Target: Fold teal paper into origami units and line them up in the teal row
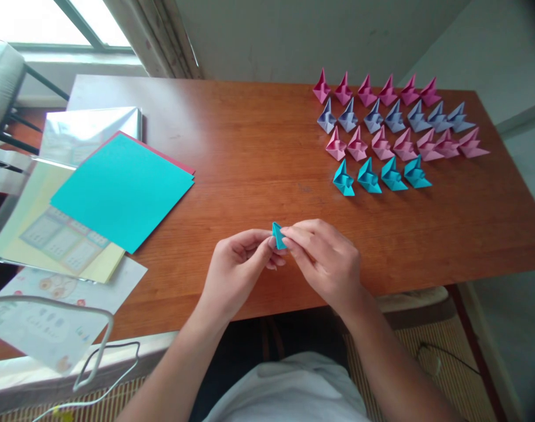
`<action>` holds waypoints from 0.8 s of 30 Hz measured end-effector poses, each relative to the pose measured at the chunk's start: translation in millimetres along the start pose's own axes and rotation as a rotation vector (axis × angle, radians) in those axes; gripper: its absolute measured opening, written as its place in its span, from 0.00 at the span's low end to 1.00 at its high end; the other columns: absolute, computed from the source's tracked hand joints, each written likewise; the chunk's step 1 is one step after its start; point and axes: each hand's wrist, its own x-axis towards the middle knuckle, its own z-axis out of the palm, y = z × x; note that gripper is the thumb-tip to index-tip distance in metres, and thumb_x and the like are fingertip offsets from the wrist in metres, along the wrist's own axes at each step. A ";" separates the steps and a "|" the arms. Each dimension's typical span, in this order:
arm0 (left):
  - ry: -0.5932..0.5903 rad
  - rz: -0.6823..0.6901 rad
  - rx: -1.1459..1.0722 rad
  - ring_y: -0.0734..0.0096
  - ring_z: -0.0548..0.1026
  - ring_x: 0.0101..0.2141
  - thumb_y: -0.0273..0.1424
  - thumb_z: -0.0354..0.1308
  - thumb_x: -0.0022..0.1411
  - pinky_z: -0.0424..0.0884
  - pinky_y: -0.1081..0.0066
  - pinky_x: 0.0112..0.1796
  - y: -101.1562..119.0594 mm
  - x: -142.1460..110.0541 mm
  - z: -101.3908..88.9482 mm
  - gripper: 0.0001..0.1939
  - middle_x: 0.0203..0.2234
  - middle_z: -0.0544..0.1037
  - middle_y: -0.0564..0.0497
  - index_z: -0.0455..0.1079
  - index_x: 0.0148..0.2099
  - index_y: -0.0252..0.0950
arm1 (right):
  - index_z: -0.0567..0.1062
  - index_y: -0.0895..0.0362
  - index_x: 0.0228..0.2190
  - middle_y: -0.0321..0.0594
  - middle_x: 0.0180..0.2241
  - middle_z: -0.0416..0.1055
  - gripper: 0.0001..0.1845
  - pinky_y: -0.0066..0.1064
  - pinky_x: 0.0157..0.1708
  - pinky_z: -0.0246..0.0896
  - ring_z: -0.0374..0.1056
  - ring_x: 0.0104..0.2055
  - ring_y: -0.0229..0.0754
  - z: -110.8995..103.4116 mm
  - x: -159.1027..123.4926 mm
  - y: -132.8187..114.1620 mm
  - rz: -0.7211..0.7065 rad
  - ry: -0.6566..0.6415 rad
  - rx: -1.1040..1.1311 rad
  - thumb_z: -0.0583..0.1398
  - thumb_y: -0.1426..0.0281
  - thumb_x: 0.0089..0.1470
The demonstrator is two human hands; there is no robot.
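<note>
A small folded piece of turquoise paper point(277, 236) is pinched between my two hands, above the front part of the wooden table. My left hand point(241, 258) grips its left side with thumb and fingers. From the right, the thumb and fingertips of my right hand point(327, 255) press on its other side and hide part of it. Beyond my right hand stands a row of folded turquoise paper pieces point(368, 177) with pointed tips. Behind them are rows of similar pieces in light pink point(382, 145), lavender point(373, 117) and dark pink point(388, 92).
Turquoise square sheets point(127, 190), with red paper beneath, lie on the table point(232, 152) at left. Under them are a pale yellow pack point(16, 199) and a silvery pack point(91, 126). A printed white sheet point(51, 322) and a white cable point(113, 381) are near the front left.
</note>
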 end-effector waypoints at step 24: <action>0.054 -0.017 -0.052 0.74 0.80 0.28 0.34 0.69 0.62 0.76 0.80 0.32 0.1 -1.4 3.3 0.08 0.28 0.85 0.49 0.83 0.39 0.34 | 0.82 0.50 0.47 0.39 0.41 0.78 0.14 0.33 0.45 0.73 0.75 0.43 0.40 -2.3 7.3 -5.3 0.228 -0.014 0.242 0.64 0.74 0.61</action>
